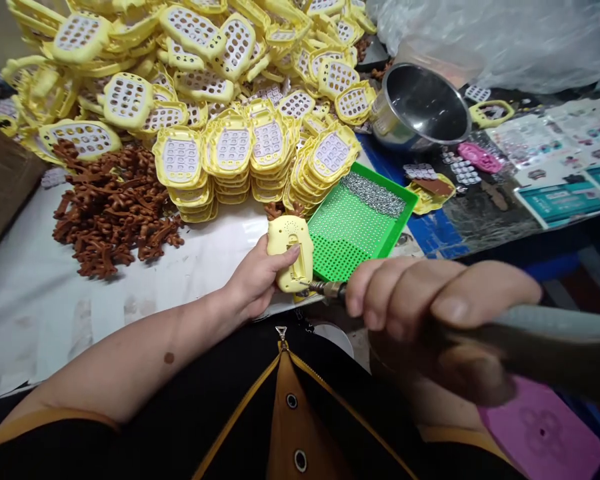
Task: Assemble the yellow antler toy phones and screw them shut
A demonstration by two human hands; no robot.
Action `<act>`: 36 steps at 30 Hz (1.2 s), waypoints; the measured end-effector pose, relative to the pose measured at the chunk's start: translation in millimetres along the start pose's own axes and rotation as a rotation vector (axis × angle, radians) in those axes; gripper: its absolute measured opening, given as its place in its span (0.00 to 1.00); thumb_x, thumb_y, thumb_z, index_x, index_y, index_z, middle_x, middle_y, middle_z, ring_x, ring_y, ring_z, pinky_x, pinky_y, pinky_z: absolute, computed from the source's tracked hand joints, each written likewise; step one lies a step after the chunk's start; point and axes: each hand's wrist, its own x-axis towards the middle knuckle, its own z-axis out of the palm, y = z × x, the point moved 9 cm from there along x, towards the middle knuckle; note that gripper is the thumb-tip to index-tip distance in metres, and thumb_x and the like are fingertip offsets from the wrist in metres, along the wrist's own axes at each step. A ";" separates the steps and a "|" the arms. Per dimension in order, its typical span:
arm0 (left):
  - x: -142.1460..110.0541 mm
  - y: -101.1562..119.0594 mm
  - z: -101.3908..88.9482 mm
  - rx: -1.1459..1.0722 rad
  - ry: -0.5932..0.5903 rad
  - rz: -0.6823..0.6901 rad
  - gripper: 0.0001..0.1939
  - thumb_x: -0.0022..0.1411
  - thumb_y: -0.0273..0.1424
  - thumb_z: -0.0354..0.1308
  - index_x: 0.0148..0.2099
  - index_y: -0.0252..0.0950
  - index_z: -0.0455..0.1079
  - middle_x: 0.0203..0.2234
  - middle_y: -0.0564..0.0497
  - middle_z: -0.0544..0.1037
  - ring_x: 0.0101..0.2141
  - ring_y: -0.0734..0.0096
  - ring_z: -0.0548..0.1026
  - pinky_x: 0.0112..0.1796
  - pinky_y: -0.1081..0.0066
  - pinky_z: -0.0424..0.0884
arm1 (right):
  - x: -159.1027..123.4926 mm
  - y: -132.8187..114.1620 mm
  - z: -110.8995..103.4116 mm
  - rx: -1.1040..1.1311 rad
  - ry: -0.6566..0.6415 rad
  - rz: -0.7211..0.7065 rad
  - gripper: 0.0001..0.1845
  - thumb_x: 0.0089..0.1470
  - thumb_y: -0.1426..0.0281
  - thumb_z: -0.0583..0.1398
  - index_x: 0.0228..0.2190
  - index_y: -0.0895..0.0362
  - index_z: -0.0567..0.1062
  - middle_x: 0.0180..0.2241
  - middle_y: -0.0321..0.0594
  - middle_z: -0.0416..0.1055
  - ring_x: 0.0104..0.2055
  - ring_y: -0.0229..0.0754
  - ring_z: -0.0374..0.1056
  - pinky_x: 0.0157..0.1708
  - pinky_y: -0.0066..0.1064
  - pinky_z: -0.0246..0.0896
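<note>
My left hand point(260, 273) grips a yellow plastic toy casing point(286, 233), its back with an open battery compartment turned up and my thumb on it. Brown antler-shaped pieces point(283, 210) stick out at its top. In my right hand point(420, 300) is a power screwdriver point(337, 290), fingers wrapped round its body. Its bit meets the lower right part of the casing. Right behind the casing lies a green perforated tray point(347, 230) with many small silver screws point(375, 195) at its far end.
Stacks of yellow casing halves with white keypads point(233, 150) stand behind, before a large heap of them point(190, 30). Brown antler pieces point(115, 207) are piled at left. A steel bowl point(420, 107), a pink part point(480, 157) and printed sheets point(563, 190) lie at right.
</note>
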 end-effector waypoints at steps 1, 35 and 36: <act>-0.4 0.4 -0.1 0.002 0.006 0.009 0.19 0.54 0.23 0.62 0.49 0.37 0.65 0.41 0.46 0.78 0.37 0.64 0.77 0.39 0.64 0.74 | -2.8 0.4 7.9 0.032 -0.043 0.008 0.08 0.53 0.67 0.63 0.37 0.54 0.74 0.18 0.30 0.63 0.19 0.36 0.64 0.22 0.32 0.68; -15.0 8.7 -38.0 -0.117 0.100 0.177 0.19 0.49 0.21 0.64 0.44 0.37 0.67 0.35 0.52 0.78 0.34 0.69 0.76 0.41 0.65 0.73 | -26.8 1.6 44.5 -0.010 -0.108 0.003 0.17 0.50 0.57 0.64 0.41 0.47 0.72 0.18 0.28 0.65 0.18 0.35 0.64 0.22 0.31 0.68; -17.2 11.7 -44.6 -0.153 0.099 0.197 0.19 0.49 0.21 0.64 0.44 0.37 0.67 0.35 0.52 0.78 0.34 0.69 0.76 0.42 0.64 0.73 | -32.3 5.0 38.2 -0.057 -0.062 0.056 0.22 0.48 0.50 0.63 0.44 0.44 0.70 0.18 0.28 0.64 0.18 0.36 0.63 0.22 0.32 0.67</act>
